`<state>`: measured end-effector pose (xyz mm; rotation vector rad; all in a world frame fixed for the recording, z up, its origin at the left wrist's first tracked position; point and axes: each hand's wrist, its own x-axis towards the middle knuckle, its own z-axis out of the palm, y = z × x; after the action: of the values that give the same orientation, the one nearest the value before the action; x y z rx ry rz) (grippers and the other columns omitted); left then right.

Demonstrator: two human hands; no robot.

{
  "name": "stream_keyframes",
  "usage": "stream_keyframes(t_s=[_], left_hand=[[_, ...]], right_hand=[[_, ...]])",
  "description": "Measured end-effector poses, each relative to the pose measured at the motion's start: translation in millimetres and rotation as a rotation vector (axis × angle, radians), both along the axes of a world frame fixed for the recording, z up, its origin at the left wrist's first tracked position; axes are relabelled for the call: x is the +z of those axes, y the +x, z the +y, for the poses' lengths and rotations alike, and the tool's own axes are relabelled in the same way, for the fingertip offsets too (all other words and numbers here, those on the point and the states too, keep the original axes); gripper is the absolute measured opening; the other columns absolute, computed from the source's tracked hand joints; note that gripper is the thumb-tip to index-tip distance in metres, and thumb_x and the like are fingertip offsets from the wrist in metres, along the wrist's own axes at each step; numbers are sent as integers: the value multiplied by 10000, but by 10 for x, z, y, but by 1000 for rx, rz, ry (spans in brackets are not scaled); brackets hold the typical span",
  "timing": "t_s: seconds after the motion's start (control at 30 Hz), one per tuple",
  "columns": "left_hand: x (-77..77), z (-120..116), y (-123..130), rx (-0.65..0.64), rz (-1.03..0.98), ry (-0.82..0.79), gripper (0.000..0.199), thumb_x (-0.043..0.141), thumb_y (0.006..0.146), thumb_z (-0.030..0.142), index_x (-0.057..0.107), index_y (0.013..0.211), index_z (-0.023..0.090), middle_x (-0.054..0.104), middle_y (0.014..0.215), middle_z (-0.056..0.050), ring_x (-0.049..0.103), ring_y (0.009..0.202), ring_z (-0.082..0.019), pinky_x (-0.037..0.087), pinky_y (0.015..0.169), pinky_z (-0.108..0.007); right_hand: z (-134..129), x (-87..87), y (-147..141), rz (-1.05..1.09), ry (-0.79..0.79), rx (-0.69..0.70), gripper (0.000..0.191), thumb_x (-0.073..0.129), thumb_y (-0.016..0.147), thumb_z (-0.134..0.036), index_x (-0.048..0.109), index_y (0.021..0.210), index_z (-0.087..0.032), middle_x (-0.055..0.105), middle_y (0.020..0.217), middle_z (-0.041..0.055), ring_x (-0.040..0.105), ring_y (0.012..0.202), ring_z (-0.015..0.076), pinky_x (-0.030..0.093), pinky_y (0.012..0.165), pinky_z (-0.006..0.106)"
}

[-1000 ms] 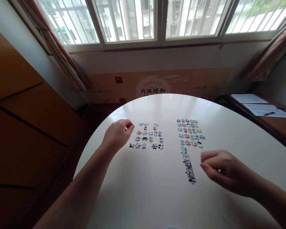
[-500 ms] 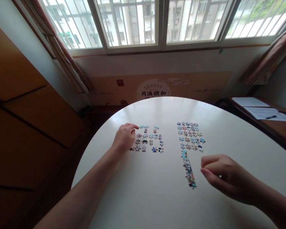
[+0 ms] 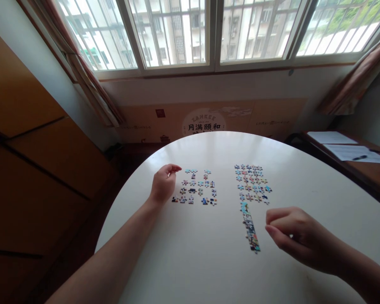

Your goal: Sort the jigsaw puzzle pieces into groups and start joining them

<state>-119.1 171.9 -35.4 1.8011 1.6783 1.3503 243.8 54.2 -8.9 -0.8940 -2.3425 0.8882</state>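
Note:
Left of the loose jigsaw pieces [image 3: 192, 191], which lie spread in rough rows, is my left hand [image 3: 164, 182]. Its fingers are loosely bent with the index finger stretched towards the top row, and no piece shows in it. A second group of jigsaw pieces [image 3: 252, 179] lies in close rows to the right. Below that group runs a joined strip of puzzle [image 3: 250, 226], slightly slanted. My right hand [image 3: 299, 236] is beside the strip, apart from it, with thumb and curled fingers closed together. Whatever may be between those fingers is hidden.
Everything lies on a round white table [image 3: 190, 257]. A brown side table [image 3: 373, 169] at the right holds paper sheets [image 3: 356, 153] and a dark pen [image 3: 360, 157]. Wooden cabinets [image 3: 28, 147] stand at the left. Barred windows and a printed board are behind the table.
My left hand has drawn slightly left, away from the pieces, uncovering the lower-left ones. My right hand has barely moved. The view has tilted up a little.

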Motion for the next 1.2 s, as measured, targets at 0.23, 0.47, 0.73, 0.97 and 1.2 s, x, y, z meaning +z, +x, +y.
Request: stream_keyframes(t_s=[0.23, 0.47, 0.73, 0.97, 1.2], left_hand=[[54, -44, 25, -10, 28, 9, 262, 468, 785, 169, 713, 873, 193, 748, 953, -54, 686, 940, -221, 542, 931, -404], [70, -58, 47, -4, 54, 3, 267, 463, 795, 156, 716, 873, 191, 746, 953, -51, 683, 949, -220, 532, 925, -390], [161, -148, 126, -50, 234, 52, 264, 466, 828, 124, 714, 840, 212, 720, 978, -43, 647, 978, -230, 492, 977, -417], [212, -221, 193, -99, 316, 125, 294, 467, 840, 95, 731, 839, 225, 710, 1010, -49, 615, 1040, -241, 475, 1013, -441], [246, -213, 177, -85, 249, 102, 286, 446, 825, 92, 701, 823, 223, 714, 990, -37, 628, 1023, -232, 478, 999, -419]], right_hand=[[-2, 3, -10, -6, -7, -2, 445, 376, 1046, -298, 292, 620, -201, 455, 649, 12, 398, 542, 110, 303, 537, 283], [4, 0, -9, -12, -9, 6, 447, 368, 1050, -299, 295, 620, -199, 460, 651, 16, 408, 548, 112, 308, 543, 284], [4, -13, -7, -11, -7, 0, 447, 381, 1044, -288, 298, 614, -200, 472, 657, 20, 426, 557, 114, 315, 549, 286], [4, 10, -14, 4, 19, 1, 449, 392, 1036, -271, 332, 598, -197, 470, 650, 16, 422, 547, 113, 314, 538, 284], [4, 6, -14, 9, 19, -4, 455, 405, 1032, -269, 352, 586, -197, 471, 650, 16, 424, 545, 114, 326, 538, 282]])
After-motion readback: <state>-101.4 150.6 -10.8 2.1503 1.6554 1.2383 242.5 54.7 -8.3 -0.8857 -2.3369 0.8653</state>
